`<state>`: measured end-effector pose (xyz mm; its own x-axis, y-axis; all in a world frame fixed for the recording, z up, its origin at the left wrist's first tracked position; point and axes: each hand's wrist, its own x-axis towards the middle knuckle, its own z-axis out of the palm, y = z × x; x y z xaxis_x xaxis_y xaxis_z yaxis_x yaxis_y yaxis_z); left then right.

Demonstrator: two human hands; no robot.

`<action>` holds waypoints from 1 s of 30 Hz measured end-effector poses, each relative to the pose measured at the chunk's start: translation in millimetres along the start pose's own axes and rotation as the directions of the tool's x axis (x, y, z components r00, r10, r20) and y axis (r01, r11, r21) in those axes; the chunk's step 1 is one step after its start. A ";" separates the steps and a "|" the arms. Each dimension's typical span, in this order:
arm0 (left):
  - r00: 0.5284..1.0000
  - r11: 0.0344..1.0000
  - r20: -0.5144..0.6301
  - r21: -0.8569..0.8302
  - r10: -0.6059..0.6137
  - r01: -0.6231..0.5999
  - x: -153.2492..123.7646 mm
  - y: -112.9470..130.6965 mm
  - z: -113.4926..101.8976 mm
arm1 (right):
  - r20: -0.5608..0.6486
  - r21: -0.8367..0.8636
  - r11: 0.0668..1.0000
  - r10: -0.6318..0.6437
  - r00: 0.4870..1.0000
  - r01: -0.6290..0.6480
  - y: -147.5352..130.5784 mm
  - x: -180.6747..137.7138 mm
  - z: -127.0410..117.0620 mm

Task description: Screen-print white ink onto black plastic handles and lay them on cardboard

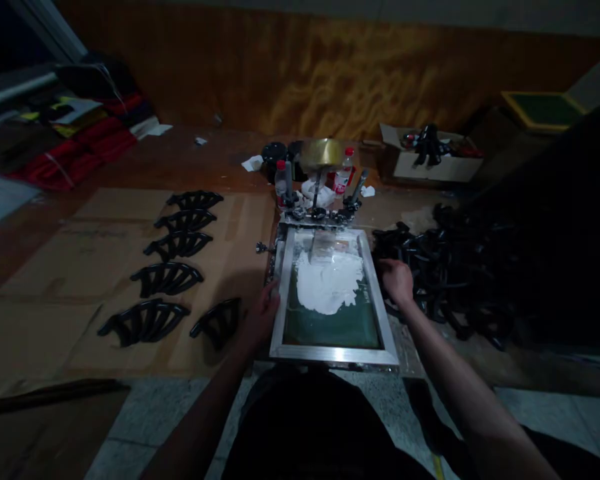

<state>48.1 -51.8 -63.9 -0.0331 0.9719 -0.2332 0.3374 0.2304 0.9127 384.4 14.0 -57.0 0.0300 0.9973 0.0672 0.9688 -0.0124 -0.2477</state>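
A screen-printing frame (336, 355) of bare metal lies flat before me, with thick white ink (327, 287) spread over its green mesh (330, 330). A squeegee blade (325, 247), blurred, rests near the ink's far edge. My left hand (261, 315) is at the frame's left side, fingers curled against the rim. To the right of the frame, my right hand (397, 281) has its fingers closed at the edge of a heap of black curved parts (445, 267); what they hold, if anything, is hidden. A black slotted part (217, 322) lies just left of my left hand.
Several black slotted parts (167, 279) sit in a column on cardboard (80, 253) at left. Behind the frame stand clamps (320, 213), red-capped bottles (343, 172) and a dark jar (274, 159). An open carton (433, 163) is at back right, red cloth (75, 153) at back left.
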 end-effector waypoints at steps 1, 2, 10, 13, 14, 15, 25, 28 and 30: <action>0.999 0.999 0.007 -0.004 -0.039 0.039 0.7 -10.7 5.3 | -0.059 0.002 1.000 0.018 0.998 -0.018 -6.2 10.0 -6.2; 0.997 0.997 0.017 0.002 -0.074 0.074 2.7 -19.7 9.8 | -0.112 0.006 1.000 -0.004 0.994 0.005 -18.0 19.9 -11.0; 0.995 0.996 0.068 0.040 -0.077 0.075 18.6 -48.4 17.6 | 0.321 -0.085 0.928 -0.319 0.892 0.362 -115.3 22.2 -2.3; 0.996 0.998 0.061 0.031 -0.062 0.061 17.5 -50.1 18.6 | 0.379 -0.019 0.827 -0.515 0.769 0.562 -101.8 -10.0 2.8; 0.997 0.998 0.055 0.030 -0.058 0.057 17.0 -50.2 19.1 | 0.384 0.038 0.770 -0.599 0.702 0.637 -95.8 -17.2 1.6; 0.997 0.998 0.048 0.034 -0.057 0.055 16.7 -50.0 19.6 | 0.385 0.101 0.717 -0.668 0.637 0.690 -90.5 -21.2 -0.8; 0.996 0.995 0.019 0.025 -0.093 0.092 13.9 -41.2 19.1 | 0.261 0.119 0.753 -0.653 0.711 0.648 -85.1 -34.8 12.0; 0.994 0.995 0.038 0.031 -0.100 0.099 13.6 -38.3 18.0 | 0.295 0.179 0.747 -0.661 0.690 0.640 -84.0 -37.0 11.5; 0.993 0.994 0.064 0.037 -0.100 0.098 13.4 -34.2 15.0 | 0.264 0.174 0.805 -0.594 0.760 0.568 -91.1 -19.9 3.5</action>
<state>50.2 -47.4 -103.2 -0.0064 0.9387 -0.3446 0.3675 0.3227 0.8722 294.7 -4.4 -39.2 -0.6173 0.7846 -0.0570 0.7536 0.5690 -0.3291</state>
